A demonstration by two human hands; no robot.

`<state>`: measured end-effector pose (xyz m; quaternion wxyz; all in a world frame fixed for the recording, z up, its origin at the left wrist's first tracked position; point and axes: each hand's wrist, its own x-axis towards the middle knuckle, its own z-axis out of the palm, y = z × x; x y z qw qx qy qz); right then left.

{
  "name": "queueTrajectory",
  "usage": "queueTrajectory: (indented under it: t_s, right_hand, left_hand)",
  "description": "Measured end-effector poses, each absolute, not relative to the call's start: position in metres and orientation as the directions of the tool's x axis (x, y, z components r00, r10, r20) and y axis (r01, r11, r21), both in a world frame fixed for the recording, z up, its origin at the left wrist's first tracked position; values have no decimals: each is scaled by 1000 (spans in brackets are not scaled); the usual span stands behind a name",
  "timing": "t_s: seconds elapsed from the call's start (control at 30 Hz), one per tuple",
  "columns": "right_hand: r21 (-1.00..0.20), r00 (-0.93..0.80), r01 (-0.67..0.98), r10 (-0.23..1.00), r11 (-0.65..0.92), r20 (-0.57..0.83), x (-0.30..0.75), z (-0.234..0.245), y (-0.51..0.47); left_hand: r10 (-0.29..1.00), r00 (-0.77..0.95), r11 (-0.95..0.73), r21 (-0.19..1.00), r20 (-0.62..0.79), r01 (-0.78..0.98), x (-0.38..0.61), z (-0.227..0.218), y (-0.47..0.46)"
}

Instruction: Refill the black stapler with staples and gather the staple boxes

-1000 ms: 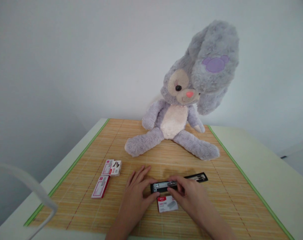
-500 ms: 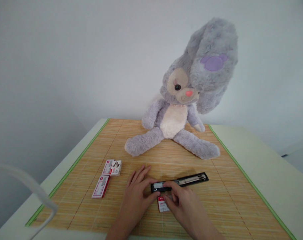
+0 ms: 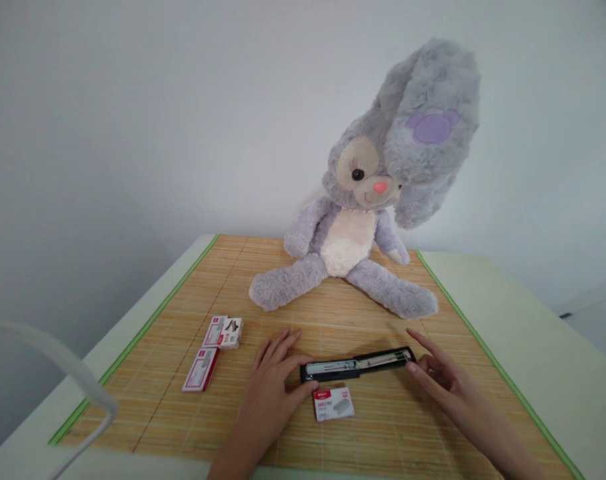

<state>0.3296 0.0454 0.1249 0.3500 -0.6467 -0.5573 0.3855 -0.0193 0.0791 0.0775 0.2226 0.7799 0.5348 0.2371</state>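
A black stapler (image 3: 359, 367), folded out flat with its metal inside showing, lies slightly aslant on the bamboo mat. My left hand (image 3: 270, 390) grips its left end between thumb and index finger, while the other fingers stretch out over the mat. At the stapler's right end is my right hand (image 3: 443, 383), its thumb tip at the end and its index finger extended apart; whether the thumb touches is hard to tell. Just in front of the stapler lies a small white-and-red staple box (image 3: 335, 404), near my left thumb.
Several small white-and-red boxes (image 3: 201, 370) sit together on the left of the bamboo mat (image 3: 173, 300). A grey plush rabbit (image 3: 350, 240) sits at the back against the wall. A pale curved cable or tube (image 3: 67, 363) crosses the lower left.
My right hand has moved from the stapler's left half to its right end, and its fingers have spread. The staple box is now uncovered. My left hand stays on the stapler.
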Motion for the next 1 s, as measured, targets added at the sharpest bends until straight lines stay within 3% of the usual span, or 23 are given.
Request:
queueTrajectory:
  t_s: [0.2, 0.5, 1.0]
  right_hand:
    - [-932, -35, 354, 994, -80, -99, 315, 122, 53]
    - [-778, -115, 628, 992, 32, -52, 285, 162, 62]
    - [-717, -405, 623, 913, 314, 48, 206, 173, 90]
  left_hand:
    - [940, 321, -327, 581, 117, 745, -19, 80, 78]
    - [937, 308, -343, 586, 163, 734, -20, 78, 77]
    - [936, 307, -349, 569, 172, 745, -18, 77, 75]
